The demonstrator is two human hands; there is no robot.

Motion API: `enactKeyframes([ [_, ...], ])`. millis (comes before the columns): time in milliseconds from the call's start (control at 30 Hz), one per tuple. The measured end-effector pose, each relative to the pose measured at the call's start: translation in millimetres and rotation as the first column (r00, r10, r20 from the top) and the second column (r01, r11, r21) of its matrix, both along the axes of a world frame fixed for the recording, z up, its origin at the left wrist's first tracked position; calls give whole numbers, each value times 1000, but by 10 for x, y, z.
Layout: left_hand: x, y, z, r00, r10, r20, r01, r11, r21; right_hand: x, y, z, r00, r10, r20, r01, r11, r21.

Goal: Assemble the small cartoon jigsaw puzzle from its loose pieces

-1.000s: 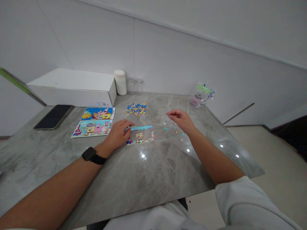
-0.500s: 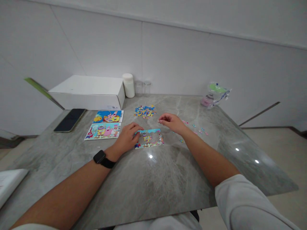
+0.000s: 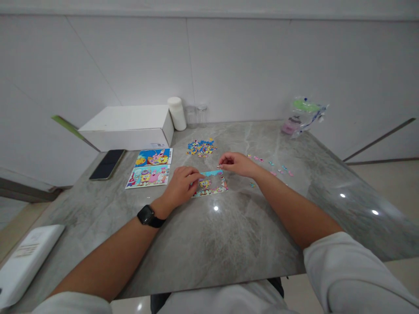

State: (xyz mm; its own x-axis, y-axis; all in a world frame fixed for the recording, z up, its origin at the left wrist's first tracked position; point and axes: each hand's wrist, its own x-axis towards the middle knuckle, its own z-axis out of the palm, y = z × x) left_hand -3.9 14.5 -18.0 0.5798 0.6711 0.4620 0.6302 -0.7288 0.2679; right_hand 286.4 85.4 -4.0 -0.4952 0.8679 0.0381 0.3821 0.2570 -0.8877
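A small, partly assembled jigsaw puzzle [image 3: 211,184] with a light blue border lies on the grey marble table [image 3: 229,235]. My left hand [image 3: 182,185], with a black watch on its wrist, rests on the puzzle's left edge, fingers curled down onto it. My right hand [image 3: 236,164] hovers over the puzzle's top right corner and pinches a tiny puzzle piece between thumb and fingertips. A heap of loose pieces [image 3: 200,148] lies behind the puzzle. Scattered single pieces [image 3: 276,168] lie to the right of my right hand.
Two cartoon picture cards [image 3: 151,166] lie left of the puzzle, beside a dark phone [image 3: 108,164]. A white box [image 3: 129,127], a white canister [image 3: 176,113] and two glass jars [image 3: 196,115] stand at the back. A plastic bag [image 3: 303,114] sits far right. A white object [image 3: 24,261] lies near left.
My right hand moved left from the scattered pieces to the puzzle's top right corner with a piece pinched. My left hand stayed on the puzzle's left edge. The camera view shifted.
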Motion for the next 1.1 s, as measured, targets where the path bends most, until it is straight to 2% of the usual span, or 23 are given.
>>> enactKeyframes([
  [133,285,-167,220,990,-38,-138,35,999,-27,32,-17,37,987,19,158,-28,998,51],
  [233,512,-246,296,959,-86,-272,64,994,-87,39,-33,54,958,5,287,-32,996,89],
  [367,661,-283,203,956,-73,-285,41,992,-116,30,-40,39,923,-9,386,-37,993,110],
  [533,600,-287,69,967,-81,-240,57,993,-105,17,-39,-3,904,-13,427,-31,995,95],
  [900,559,-263,6,975,-161,-154,138,979,-150,2,-36,-106,868,-40,495,-20,993,115],
  [1100,550,-272,-3,964,-208,-165,182,970,-161,-17,-44,-125,854,-52,517,-20,991,133],
])
